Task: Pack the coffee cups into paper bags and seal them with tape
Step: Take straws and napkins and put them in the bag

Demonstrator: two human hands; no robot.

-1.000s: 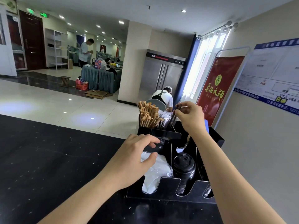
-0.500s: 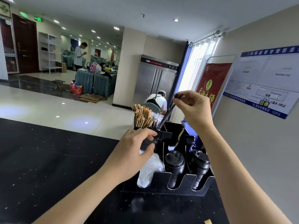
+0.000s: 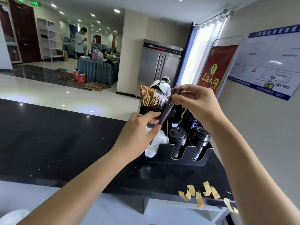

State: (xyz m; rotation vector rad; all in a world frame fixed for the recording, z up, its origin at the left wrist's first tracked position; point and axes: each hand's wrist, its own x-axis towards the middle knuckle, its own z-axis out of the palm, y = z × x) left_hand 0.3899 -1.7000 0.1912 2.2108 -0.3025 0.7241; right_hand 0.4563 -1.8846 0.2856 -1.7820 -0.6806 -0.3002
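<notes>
A black organiser (image 3: 186, 155) stands on the dark counter (image 3: 56, 140) against the right wall. Its front slots hold two stacks of black cup lids (image 3: 177, 138) and a stack wrapped in clear plastic (image 3: 154, 143). My right hand (image 3: 196, 103) pinches the top of a dark wrapped straw (image 3: 167, 109) above the organiser. The straw slants down to the left, where my left hand (image 3: 139, 132) pinches its lower end. No cups or paper bags are in view.
Wooden stirrers (image 3: 148, 98) and wrapped straws fill the organiser's back compartments. Several strips of yellow tape (image 3: 199, 194) hang on the counter's near edge at the lower right. A red banner (image 3: 215, 69) and a wall notice stand to the right. People are further back.
My right hand has lifted the straw up out of the organiser's back compartment. My left hand left the organiser's edge and took hold of the straw's lower end. The camera tilted down.
</notes>
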